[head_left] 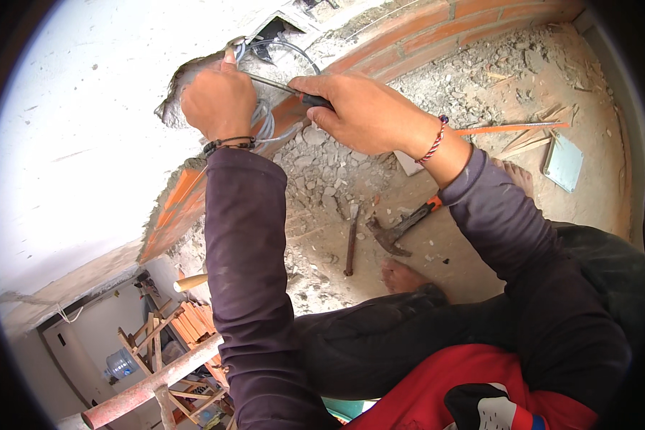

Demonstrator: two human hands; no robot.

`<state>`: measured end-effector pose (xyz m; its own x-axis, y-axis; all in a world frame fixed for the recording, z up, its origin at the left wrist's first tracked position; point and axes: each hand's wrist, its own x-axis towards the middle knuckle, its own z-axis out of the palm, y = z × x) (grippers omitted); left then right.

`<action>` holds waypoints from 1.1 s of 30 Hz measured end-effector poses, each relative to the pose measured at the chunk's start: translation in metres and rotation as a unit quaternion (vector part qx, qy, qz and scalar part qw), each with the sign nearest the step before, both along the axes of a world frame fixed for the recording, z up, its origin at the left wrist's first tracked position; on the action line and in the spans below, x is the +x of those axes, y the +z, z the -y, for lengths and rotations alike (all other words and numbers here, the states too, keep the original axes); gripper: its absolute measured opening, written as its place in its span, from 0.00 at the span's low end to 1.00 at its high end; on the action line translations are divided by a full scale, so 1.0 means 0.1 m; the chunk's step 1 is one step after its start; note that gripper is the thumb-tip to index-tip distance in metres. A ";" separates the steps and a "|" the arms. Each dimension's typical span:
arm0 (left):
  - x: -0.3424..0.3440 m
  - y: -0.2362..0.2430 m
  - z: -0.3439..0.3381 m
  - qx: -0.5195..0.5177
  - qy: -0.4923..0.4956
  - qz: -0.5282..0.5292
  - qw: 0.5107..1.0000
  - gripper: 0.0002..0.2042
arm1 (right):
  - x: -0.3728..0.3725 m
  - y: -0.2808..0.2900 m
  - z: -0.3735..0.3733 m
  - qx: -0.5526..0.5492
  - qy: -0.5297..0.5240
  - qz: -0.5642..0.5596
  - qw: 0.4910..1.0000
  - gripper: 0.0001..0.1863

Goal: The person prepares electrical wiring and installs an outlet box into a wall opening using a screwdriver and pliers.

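Observation:
My left hand (218,100) is closed at the edge of a rough hole (173,111) broken in the white wall (100,100), its thumb up by the cables; what it grips is hidden. Grey cables (266,125) loop out beside it and below. My right hand (358,115) grips the dark handle of a screwdriver (265,80), whose thin metal shaft reaches left to my left hand. A dark opening (272,39) with a loop of cable shows higher in the wall.
Rubble (322,168) lies along exposed brick (480,14). A hammer (393,235), a metal chisel (352,240), wood strips (541,123) and a pale plate (562,161) lie on the floor near my bare feet. Below left are a pipe railing (150,383), stacked bricks (193,322) and a water jug (122,364).

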<state>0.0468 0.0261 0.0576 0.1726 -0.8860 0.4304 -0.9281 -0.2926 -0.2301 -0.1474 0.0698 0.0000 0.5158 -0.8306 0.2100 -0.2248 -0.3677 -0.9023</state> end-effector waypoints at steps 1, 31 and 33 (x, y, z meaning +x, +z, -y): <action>-0.02 0.00 0.00 -0.005 0.004 -0.004 1.000 0.18 | -0.02 0.00 0.04 -0.005 0.010 -0.003 1.000 0.20; 0.31 0.24 0.15 0.095 0.023 -0.240 0.966 0.21 | -0.31 0.06 0.31 0.314 0.161 0.121 0.928 0.23; 0.29 0.27 0.15 0.099 0.043 -0.251 0.962 0.22 | -0.30 0.00 0.32 0.403 0.190 0.186 0.876 0.23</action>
